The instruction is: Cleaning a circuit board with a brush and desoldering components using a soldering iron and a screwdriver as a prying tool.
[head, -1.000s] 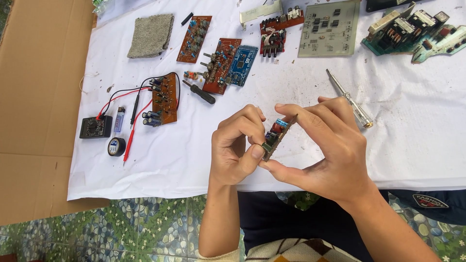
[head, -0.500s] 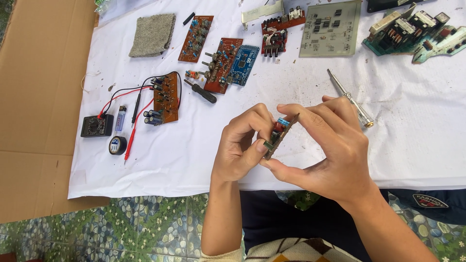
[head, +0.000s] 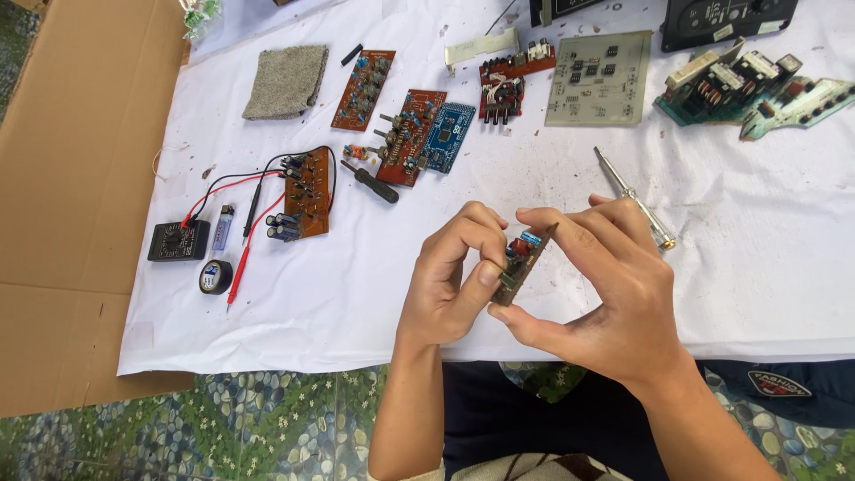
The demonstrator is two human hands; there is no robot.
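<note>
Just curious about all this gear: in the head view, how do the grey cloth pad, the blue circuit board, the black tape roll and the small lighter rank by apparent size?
1. grey cloth pad
2. blue circuit board
3. black tape roll and small lighter: look alike, unranked.

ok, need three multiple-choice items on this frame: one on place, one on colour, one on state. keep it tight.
1. Where does the multimeter lie?
A. at the left of the white sheet
B. at the far right
C. on the cardboard

2. What colour is the board lying beside the brown board with knobs?
A. yellow
B. blue
C. white

3. How is the small circuit board held?
A. flat on the sheet
B. by the left hand alone
C. off the sheet, between both hands

Key:
1 A, it sits near the sheet's left edge, beside the tape roll.
2 B, its face is plainly blue.
3 C, the left hand and right hand pinch it from either side above the sheet.
</note>
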